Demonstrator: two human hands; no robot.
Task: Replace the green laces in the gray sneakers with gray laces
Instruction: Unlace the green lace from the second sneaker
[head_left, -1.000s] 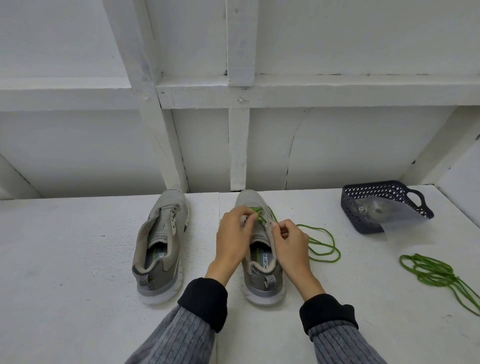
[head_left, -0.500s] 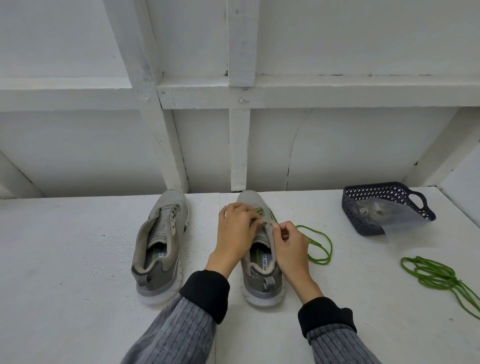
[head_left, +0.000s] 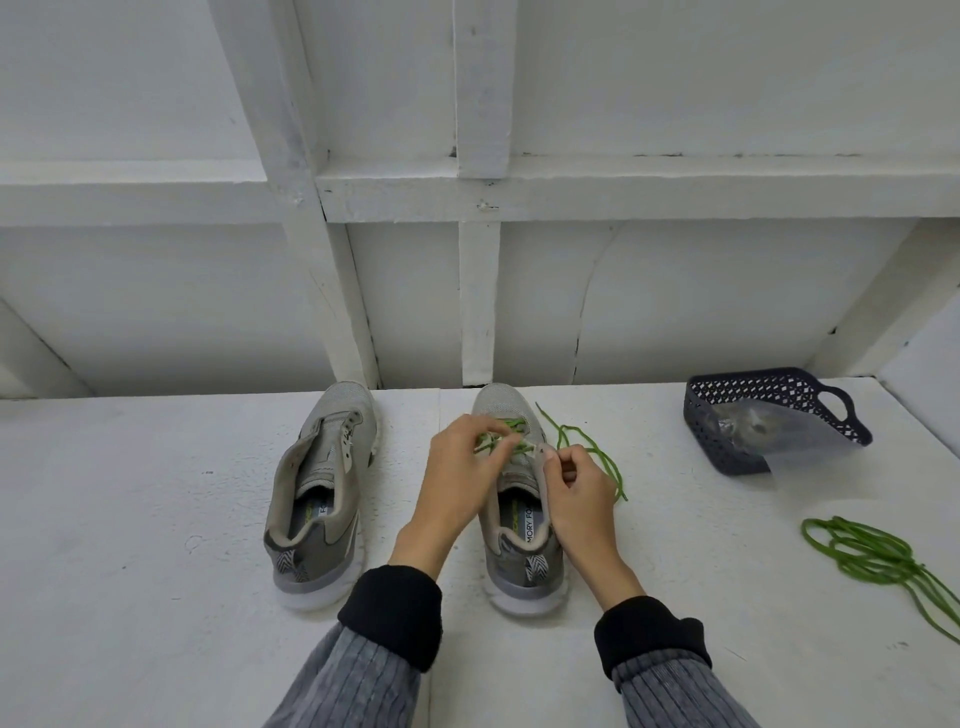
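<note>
Left sneaker (head_left: 323, 493): heel toward the camera, toe at the back wall, eyelets bare. Its green lace is already out, so it sits parked clear of the hands, waiting for a gray one.

Left hand (head_left: 457, 491): over the forefoot of the right sneaker (head_left: 519, 545), fingers curled, fingertips pinching the green lace (head_left: 501, 434) where it crosses the lower eyelets. Reads as teasing a crossing loose so it can slide out. Exact strand in the pinch can't be told; the fingers cover it.

Right hand (head_left: 576, 493): just beside the left, on the sneaker's right eyelet edge. Thumb and forefinger pinch there, other fingers curled in. Likely bracing the upper so the shoe doesn't shift against the pull. Whether a bit of lace is in that pinch too, can't tell.

Freed length of the same lace trails off the sneaker's right side and loops on the white table (head_left: 156, 519), touching nothing else. Slack dumped out of the working area.

Far right: dark perforated basket (head_left: 769, 387) with a clear plastic bag (head_left: 789, 441) spilling over its near edge. Bag contents blurred; probably the gray laces, not confirmable.

Near right edge: the other green lace, bundled (head_left: 872, 561), well apart from both shoes. Pulled and set aside.

Status estimate: removal about three-quarters done, no gray lacing started.
</note>
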